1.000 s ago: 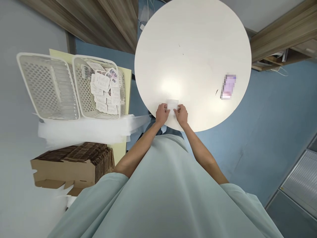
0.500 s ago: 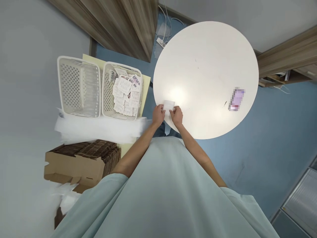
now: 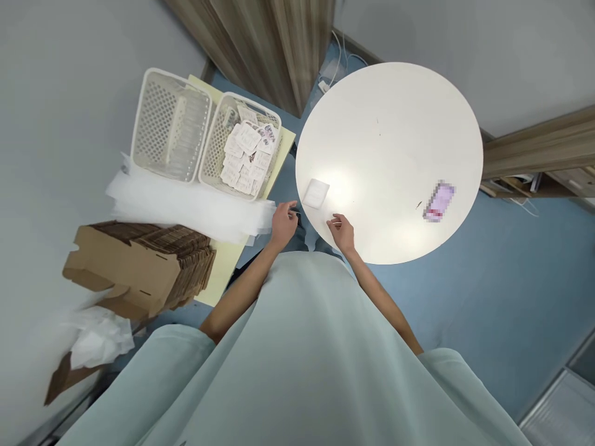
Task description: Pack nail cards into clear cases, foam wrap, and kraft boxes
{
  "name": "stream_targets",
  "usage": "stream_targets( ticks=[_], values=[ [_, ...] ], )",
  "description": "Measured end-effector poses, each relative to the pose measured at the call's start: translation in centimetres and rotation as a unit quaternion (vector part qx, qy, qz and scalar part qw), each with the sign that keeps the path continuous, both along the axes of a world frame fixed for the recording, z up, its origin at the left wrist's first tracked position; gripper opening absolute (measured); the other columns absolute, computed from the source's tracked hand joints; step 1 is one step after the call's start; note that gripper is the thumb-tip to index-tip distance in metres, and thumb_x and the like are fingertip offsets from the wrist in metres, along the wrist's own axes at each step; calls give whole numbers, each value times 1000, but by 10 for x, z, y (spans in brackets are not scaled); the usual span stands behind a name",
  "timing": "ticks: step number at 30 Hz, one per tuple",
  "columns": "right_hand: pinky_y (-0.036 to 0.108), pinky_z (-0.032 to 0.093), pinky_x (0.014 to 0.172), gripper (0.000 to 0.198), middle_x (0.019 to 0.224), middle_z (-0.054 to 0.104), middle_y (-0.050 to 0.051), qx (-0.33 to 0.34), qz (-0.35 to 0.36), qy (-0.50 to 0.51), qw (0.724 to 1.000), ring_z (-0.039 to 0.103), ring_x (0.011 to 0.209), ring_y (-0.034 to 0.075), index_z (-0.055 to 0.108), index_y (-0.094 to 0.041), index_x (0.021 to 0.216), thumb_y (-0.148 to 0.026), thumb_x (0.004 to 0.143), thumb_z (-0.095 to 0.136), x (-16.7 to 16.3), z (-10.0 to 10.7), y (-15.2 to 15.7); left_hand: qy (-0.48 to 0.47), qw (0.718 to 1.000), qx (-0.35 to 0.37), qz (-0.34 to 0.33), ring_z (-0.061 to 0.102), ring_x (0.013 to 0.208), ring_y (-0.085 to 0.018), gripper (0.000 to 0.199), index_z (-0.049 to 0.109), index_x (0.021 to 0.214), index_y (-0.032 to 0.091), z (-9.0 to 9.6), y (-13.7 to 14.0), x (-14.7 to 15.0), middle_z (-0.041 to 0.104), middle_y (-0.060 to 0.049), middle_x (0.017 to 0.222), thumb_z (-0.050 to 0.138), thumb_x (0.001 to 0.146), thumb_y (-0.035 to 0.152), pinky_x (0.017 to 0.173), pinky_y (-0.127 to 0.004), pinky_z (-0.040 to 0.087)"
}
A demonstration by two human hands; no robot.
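Note:
A small white wrapped packet (image 3: 317,194) lies flat on the round white table (image 3: 390,142), close to its left edge. My left hand (image 3: 284,223) is in the air just off that edge, left of and below the packet, its fingers apart and nothing in them. Over the table's near edge, my right hand (image 3: 341,231) is to the right of the packet and apart from it, fingers loosely curled but separated, holding nothing that shows.
Left of the table stand a basket of printed cards (image 3: 239,155) and a second white basket (image 3: 158,130). White foam sheets (image 3: 190,201) lie before them, near folded brown cardboard boxes (image 3: 134,266). A blurred purple object (image 3: 440,201) rests on the table's right side.
Both hands have let go of the white packet, which now lies on the table. My left hand has drawn back left, my right hand slightly right and down. The view has turned a little.

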State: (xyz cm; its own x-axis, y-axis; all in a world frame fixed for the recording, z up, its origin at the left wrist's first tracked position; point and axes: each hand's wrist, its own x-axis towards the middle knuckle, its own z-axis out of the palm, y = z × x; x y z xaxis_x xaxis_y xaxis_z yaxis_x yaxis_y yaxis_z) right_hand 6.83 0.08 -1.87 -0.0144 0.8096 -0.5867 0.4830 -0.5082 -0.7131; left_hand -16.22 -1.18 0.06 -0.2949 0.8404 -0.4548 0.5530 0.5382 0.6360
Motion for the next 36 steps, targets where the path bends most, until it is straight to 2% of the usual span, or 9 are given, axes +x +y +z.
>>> stream_targets(
  ticks=[5, 10, 16, 22, 25, 27, 31, 34, 36],
  values=[
    [46, 68, 102, 35, 118, 83, 12, 13, 70, 33, 997, 79, 102, 26, 74, -21, 128, -42, 100, 73, 5, 5, -4, 2, 999, 21, 49, 78, 111, -24, 45, 70, 141, 23, 33, -42, 2, 75, -14, 147, 53, 100, 16, 103, -43, 67],
    [45, 68, 100, 36, 120, 83, 11, 33, 128, 53, 990, 79, 103, 25, 74, -22, 129, -45, 101, 71, -11, 19, -8, 16, 992, 42, 119, 78, 108, -24, 45, 71, 140, 25, 57, -83, -12, 77, -12, 143, 54, 98, 20, 98, -41, 69],
    [41, 67, 102, 35, 119, 84, 11, 84, 162, 58, 982, 80, 106, 24, 74, -21, 132, -43, 105, 70, -47, 57, -18, -12, 985, 58, 160, 77, 100, -24, 49, 72, 140, 23, 72, -126, -48, 79, -12, 139, 57, 93, 23, 92, -41, 69],
    [42, 68, 101, 39, 117, 85, 9, 140, 163, 53, 975, 81, 104, 24, 75, -24, 136, -50, 107, 69, -103, 97, -41, -16, 982, 99, 162, 79, 108, -25, 43, 72, 136, 26, 84, -173, -107, 77, -12, 144, 54, 96, 26, 99, -42, 69],
    [43, 69, 101, 43, 117, 85, 10, 163, 183, 56, 968, 81, 105, 25, 75, -24, 137, -55, 108, 68, -137, 113, -61, 0, 978, 130, 165, 80, 110, -25, 43, 72, 135, 25, 85, -204, -149, 74, -13, 144, 51, 98, 27, 103, -43, 69],
    [43, 69, 100, 45, 117, 84, 10, 173, 205, 56, 962, 81, 105, 26, 76, -25, 137, -58, 108, 67, -160, 120, -77, 37, 976, 132, 169, 79, 118, -27, 42, 72, 136, 25, 82, -227, -181, 73, -13, 143, 53, 100, 29, 111, -45, 66],
    [40, 68, 97, 44, 114, 84, 10, 184, 251, 62, 948, 81, 101, 25, 78, -24, 134, -57, 108, 67, -207, 128, -109, 126, 978, 58, 156, 70, 140, -37, 41, 72, 137, 26, 69, -270, -243, 72, -13, 146, 66, 99, 42, 126, -57, 56],
    [39, 68, 95, 39, 111, 84, 8, 180, 286, 68, 939, 81, 98, 24, 79, -25, 133, -53, 109, 68, -241, 127, -130, 123, 985, -14, 119, 70, 139, -43, 43, 74, 132, 23, 55, -293, -277, 74, -17, 144, 72, 94, 44, 122, -61, 58],
    [39, 67, 94, 34, 110, 84, 7, 174, 314, 60, 932, 81, 96, 24, 80, -26, 133, -49, 110, 68, -260, 126, -142, 112, 989, -28, 90, 72, 135, -45, 40, 76, 127, 23, 46, -302, -291, 76, -19, 140, 72, 93, 43, 118, -62, 59]
  ],
)
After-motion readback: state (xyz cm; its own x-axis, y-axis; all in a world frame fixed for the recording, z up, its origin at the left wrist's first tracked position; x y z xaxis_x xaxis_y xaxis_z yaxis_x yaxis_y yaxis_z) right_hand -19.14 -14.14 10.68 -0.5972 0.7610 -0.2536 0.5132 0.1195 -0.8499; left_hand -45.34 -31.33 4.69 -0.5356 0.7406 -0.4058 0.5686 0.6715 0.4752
